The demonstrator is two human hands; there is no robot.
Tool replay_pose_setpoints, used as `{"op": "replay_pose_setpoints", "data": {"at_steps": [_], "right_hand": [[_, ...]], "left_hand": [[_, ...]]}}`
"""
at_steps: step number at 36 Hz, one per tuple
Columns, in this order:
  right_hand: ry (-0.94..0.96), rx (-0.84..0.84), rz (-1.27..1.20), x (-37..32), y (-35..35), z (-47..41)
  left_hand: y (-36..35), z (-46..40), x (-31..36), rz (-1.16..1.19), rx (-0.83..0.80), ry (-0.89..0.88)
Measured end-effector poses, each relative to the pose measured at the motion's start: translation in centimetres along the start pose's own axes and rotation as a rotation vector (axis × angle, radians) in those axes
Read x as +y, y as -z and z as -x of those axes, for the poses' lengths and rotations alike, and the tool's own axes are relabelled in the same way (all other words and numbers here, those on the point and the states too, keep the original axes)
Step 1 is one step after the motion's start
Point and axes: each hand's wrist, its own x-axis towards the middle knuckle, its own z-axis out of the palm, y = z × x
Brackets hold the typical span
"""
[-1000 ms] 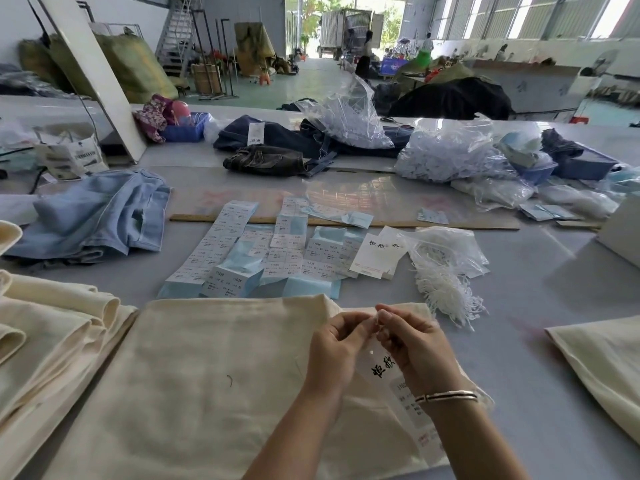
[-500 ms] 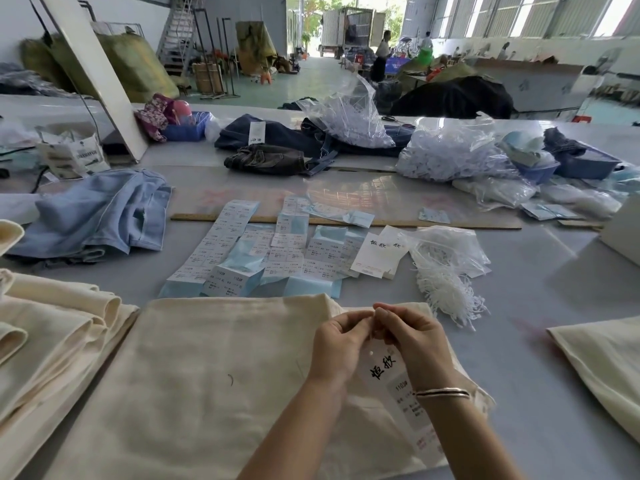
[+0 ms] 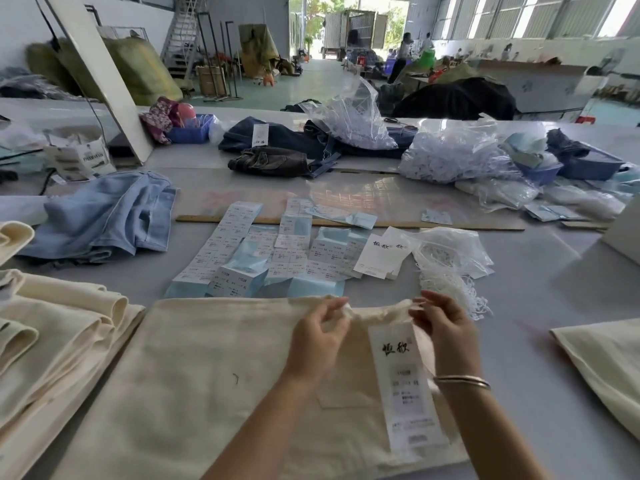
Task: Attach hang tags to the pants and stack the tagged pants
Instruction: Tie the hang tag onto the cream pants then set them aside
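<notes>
Cream pants [image 3: 194, 368] lie flat on the table in front of me. A long white hang tag [image 3: 403, 382] with black characters lies on them near the waistband. My left hand [image 3: 320, 336] pinches the waistband edge left of the tag. My right hand [image 3: 441, 327] pinches the waistband at the tag's top right. Loose tags [image 3: 379, 252] and blue-white label strips [image 3: 256, 254] are spread beyond the pants. A bundle of white tag strings [image 3: 446, 282] spills from a clear bag to the right of the tags.
Folded cream pants [image 3: 52, 327] are stacked at the left and more cream cloth [image 3: 602, 362] lies at the right. Light blue jeans [image 3: 104, 216], dark jeans [image 3: 273, 157], plastic bags [image 3: 457, 157] and a wooden ruler [image 3: 346, 224] sit farther back.
My hands were together over the tag's top. They have moved apart along the waistband, and the tag now lies flat on the pants.
</notes>
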Motion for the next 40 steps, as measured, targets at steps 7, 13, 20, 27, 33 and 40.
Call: {"op": "replay_pose_setpoints", "data": {"at_steps": [7, 13, 20, 27, 33, 40], "right_hand": [[0.208, 0.177, 0.39, -1.4, 1.5, -1.3], [0.48, -0.364, 0.77, 1.2, -3.5, 5.0], [0.387, -0.838, 1.308, 7.4, -5.4, 8.5], [0.423, -0.828, 1.383, 8.3, -5.5, 8.4], [0.574, -0.831, 1.193, 5.9, -7.9, 9.1], [1.056, -0.712, 0.884, -1.9, -14.8, 10.3]], "left_hand": [[10.3, 0.5, -4.8, -0.644, 0.339, 0.096], [18.5, 3.0, -7.3, -0.919, 0.572, 0.349], [23.8, 4.3, -8.1, -0.979, 0.445, 0.556], [24.3, 4.6, -6.4, -0.725, 0.241, 0.617], [20.2, 4.5, 0.1, -0.855, 0.206, 0.174], [15.5, 5.2, 8.3, -0.684, -0.099, -0.157]]}}
